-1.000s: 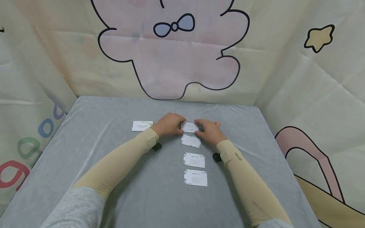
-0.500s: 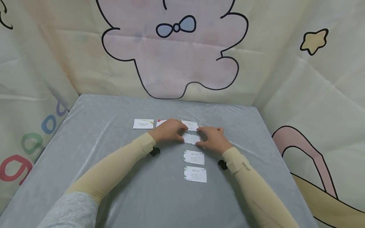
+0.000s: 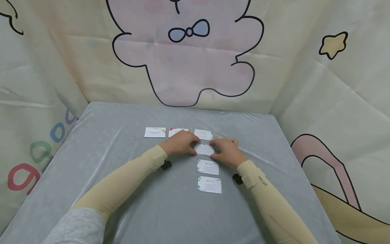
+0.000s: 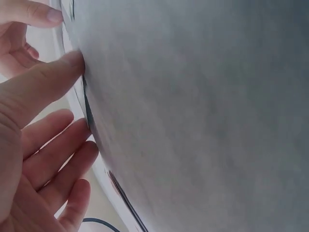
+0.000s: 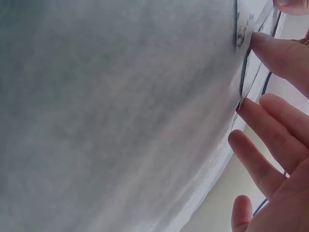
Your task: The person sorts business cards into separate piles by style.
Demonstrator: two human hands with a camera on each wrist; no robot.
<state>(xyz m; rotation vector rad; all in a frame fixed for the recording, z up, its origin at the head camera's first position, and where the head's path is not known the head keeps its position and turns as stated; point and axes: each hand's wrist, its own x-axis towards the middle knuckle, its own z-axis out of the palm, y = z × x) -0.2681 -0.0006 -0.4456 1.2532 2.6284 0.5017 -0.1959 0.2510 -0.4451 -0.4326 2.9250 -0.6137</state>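
In the head view, several white business cards lie in a column on the grey cloth. My left hand (image 3: 179, 142) and right hand (image 3: 228, 151) hold the second business card (image 3: 204, 149) from the back by its two short ends. Thumbs are at its near corners and index fingers at its far corners. Behind it lies the back business card (image 3: 203, 134), partly overlapped by the left fingers. Both wrist views show the thumb (image 4: 72, 60) and fingers spread along the card's edge, the right index finger (image 5: 260, 121) at a corner.
Nearer in the column are a leaf-bordered card (image 3: 208, 167) and the front card (image 3: 209, 184). Left of the back card lie a red-flowered card (image 3: 176, 130), partly behind the left hand, and a green-striped card (image 3: 155, 132). A printed curtain (image 3: 195, 74) stands behind the table.
Both hands have left the back card of the column and come nearer, onto the second card, which now lies a little straighter. The red-flowered card shows more.
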